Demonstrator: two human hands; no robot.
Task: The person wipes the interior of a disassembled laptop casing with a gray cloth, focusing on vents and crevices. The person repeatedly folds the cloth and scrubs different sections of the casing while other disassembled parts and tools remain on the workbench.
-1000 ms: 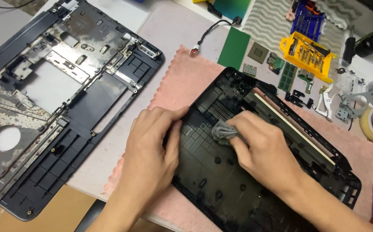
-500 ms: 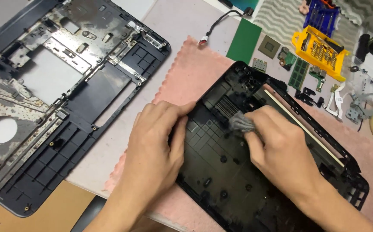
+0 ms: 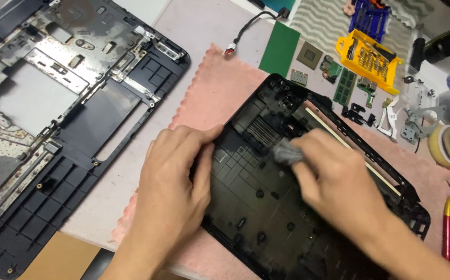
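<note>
Your right hand [image 3: 334,186] is pressing a small crumpled grey wipe [image 3: 286,153] against the inside of the black plastic laptop base shell [image 3: 266,218], which is lying directly under both of your hands on a pink scalloped cloth [image 3: 220,93] spread over the desk [image 3: 204,23]. The fingers of that hand are curling closed around the wipe, which is sticking out just past your fingertips toward the ribbed vent area of the shell. Your left hand [image 3: 176,179] is resting flat and relaxed on the near-left edge of the shell, fingers loosely extended, thumb and fingertips lying on the rim; it is gripping nothing, only pinning the shell down. Well to the left of your left hand, a dark grey laptop palm-rest frame with worn metal plating [image 3: 54,119] is lying face down. Beyond your right hand, a green rectangular card [image 3: 280,49] and a yellow screwdriver-bit holder [image 3: 370,59] are sitting. To the right of your right wrist, a red-handled tool [image 3: 449,228] is lying.
</note>
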